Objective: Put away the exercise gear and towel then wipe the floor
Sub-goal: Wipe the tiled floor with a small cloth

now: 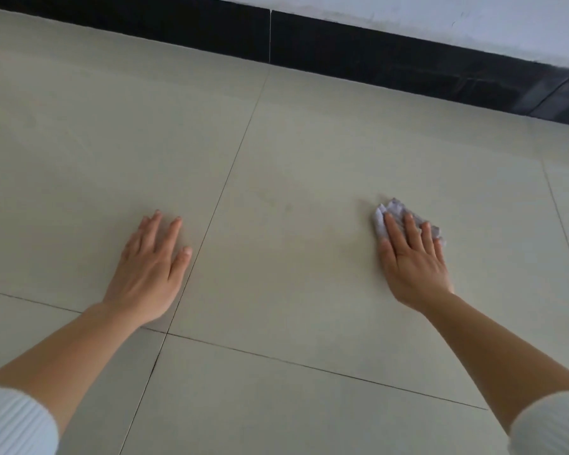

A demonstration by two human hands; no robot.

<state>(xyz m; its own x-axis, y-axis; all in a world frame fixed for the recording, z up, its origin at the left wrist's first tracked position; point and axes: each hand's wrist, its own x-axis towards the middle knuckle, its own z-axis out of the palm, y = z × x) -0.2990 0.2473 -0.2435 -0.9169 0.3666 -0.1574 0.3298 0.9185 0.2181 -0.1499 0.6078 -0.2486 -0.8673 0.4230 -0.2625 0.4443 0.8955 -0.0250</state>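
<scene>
Your right hand [413, 257] presses flat-fingered on the crumpled cloth [395, 212] to wipe; your left hand [148, 267], open, braces on the floor [293, 152].

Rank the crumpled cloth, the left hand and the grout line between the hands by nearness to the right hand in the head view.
1. crumpled cloth: under the right hand, touching it.
2. grout line: to its left, between the hands.
3. left hand: just past that line, farthest left.

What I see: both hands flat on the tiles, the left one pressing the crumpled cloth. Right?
No. In the head view the right hand presses the crumpled cloth on the tiles; the left hand lies flat and bare.
</scene>
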